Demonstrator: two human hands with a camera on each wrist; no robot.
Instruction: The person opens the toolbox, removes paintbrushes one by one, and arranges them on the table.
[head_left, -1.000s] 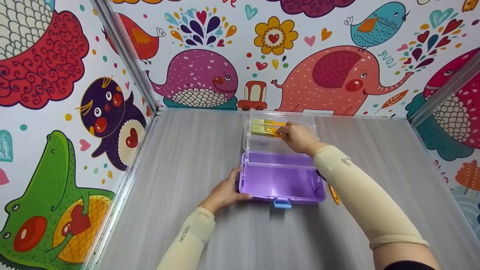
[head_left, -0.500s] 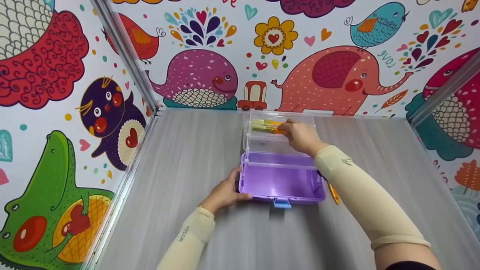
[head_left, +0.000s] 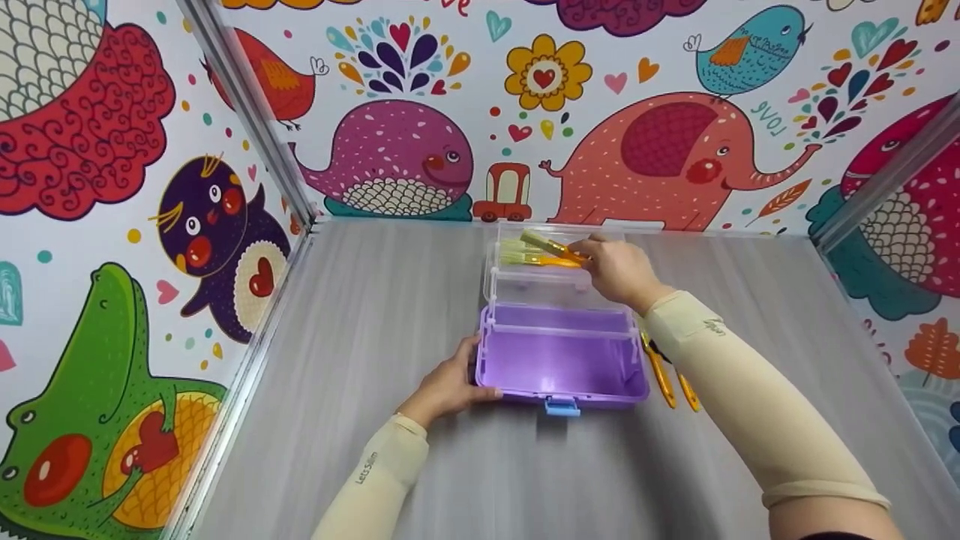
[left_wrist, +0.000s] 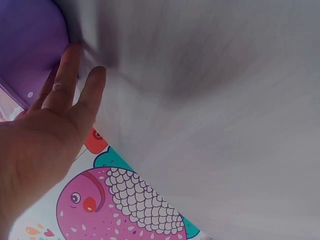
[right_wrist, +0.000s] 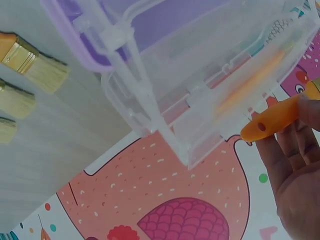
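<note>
My right hand (head_left: pixel 622 274) pinches a paintbrush (head_left: pixel 549 244) with an orange handle and pale bristles, tilted above the clear tray (head_left: pixel 540 289) of an opened purple box (head_left: pixel 559 364). Its orange handle (right_wrist: pixel 275 119) points out past the fingers in the right wrist view. More brushes (head_left: pixel 517 253) lie in the tray beneath it, bristles to the left. My left hand (head_left: pixel 450 384) holds the box's front left corner, thumb at the front rim. The left wrist view shows its fingers (left_wrist: pixel 65 82) against the purple side wall.
Orange-handled brushes (head_left: pixel 658 375) lie on the grey table right of the box, partly hidden by my forearm; three bristle ends (right_wrist: pixel 47 72) show in the right wrist view. A blue latch (head_left: pixel 562 407) hangs open at the box front. Patterned walls (head_left: pixel 405 161) stand behind and beside the table.
My right hand has lifted a brush up from the tray and moved slightly right. More of the brushes right of the box now shows. The left hand stays at the box.
</note>
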